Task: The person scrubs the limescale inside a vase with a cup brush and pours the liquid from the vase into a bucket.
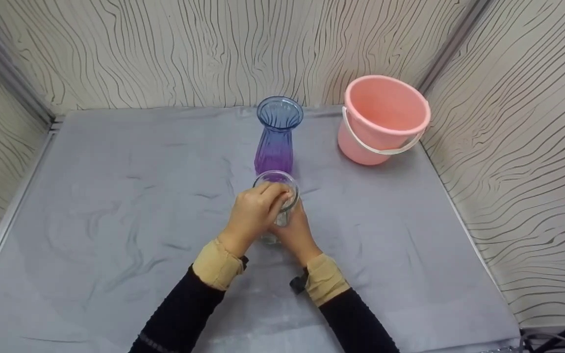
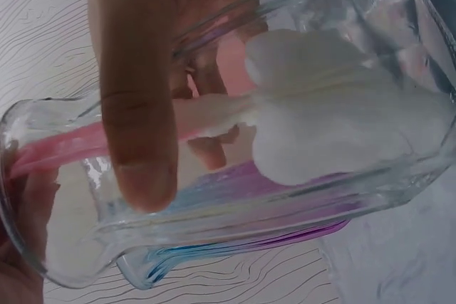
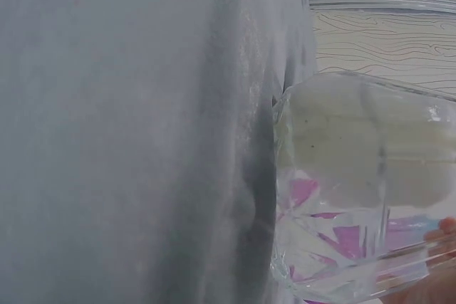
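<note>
A clear glass vase (image 1: 297,195) stands upright on the cloth in front of me. My right hand (image 1: 296,234) grips its side, and its thumb crosses the glass in the left wrist view. With fingers at the vase's mouth, my left hand (image 1: 254,212) holds the pink handle (image 2: 64,149) of a sponge brush. The brush's white sponge head (image 2: 313,126) is down inside the vase, seen through the glass in both wrist views. Right behind stands a ribbed vase (image 1: 278,142), blue above and purple below. The left fingertips are partly hidden.
A pink bucket (image 1: 380,108) with a white handle stands at the back right. Grey cloth (image 1: 115,196) with creases covers the table. Patterned panels (image 1: 189,54) enclose the back and both sides. Dark cables (image 1: 562,338) lie at the lower right corner.
</note>
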A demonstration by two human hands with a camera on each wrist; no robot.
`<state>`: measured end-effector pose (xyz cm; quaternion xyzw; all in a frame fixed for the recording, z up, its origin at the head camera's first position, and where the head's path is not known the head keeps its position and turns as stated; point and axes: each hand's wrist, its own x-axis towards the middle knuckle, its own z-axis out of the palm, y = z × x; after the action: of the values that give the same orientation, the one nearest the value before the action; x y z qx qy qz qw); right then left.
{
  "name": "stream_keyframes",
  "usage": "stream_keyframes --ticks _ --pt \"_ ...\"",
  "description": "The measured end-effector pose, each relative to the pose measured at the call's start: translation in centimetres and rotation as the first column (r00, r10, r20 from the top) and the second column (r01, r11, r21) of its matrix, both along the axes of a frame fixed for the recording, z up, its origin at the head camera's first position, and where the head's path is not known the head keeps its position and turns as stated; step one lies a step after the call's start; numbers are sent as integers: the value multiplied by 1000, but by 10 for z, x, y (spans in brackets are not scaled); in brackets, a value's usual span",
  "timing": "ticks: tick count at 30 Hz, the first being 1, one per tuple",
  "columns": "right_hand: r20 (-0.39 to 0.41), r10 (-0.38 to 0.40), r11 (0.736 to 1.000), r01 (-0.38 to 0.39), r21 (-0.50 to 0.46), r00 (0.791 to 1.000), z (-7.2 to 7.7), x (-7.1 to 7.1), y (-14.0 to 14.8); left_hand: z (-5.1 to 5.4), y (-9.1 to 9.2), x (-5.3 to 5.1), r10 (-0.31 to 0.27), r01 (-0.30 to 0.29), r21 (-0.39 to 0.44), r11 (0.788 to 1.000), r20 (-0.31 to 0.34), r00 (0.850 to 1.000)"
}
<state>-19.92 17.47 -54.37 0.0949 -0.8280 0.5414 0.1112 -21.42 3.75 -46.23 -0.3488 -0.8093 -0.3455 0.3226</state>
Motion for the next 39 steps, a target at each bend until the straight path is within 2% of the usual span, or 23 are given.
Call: stream_keyframes --ticks 8,14,19,25,30,35,39 --pt "-35 25 1000 -26 -16 999 -2 -5 -3 -1 -1 -3 26 -31 173 984 30 999" --pt "-37 20 1000 -19 2 999 -2 -7 -5 -2 -3 -4 -10 -8 267 964 66 998" --pt "-32 23 1000 -23 0 999 -2 -6 -5 1 -3 -5 -23 -9 303 953 101 995" --pt "-41 26 1000 -27 -16 999 -2 -5 -6 9 -5 -6 -10 -30 332 943 117 993" --pt "-36 18 999 -19 -39 999 -3 -4 -6 20 -9 -9 9 -56 385 921 123 992" --pt "-30 17 998 -19 -64 999 -2 -3 -5 35 -13 -9 -11 -43 424 905 123 992" --pt "-18 2 998 -3 -56 1000 -2 -4 -4 45 -17 -8 -33 -39 457 889 148 988"
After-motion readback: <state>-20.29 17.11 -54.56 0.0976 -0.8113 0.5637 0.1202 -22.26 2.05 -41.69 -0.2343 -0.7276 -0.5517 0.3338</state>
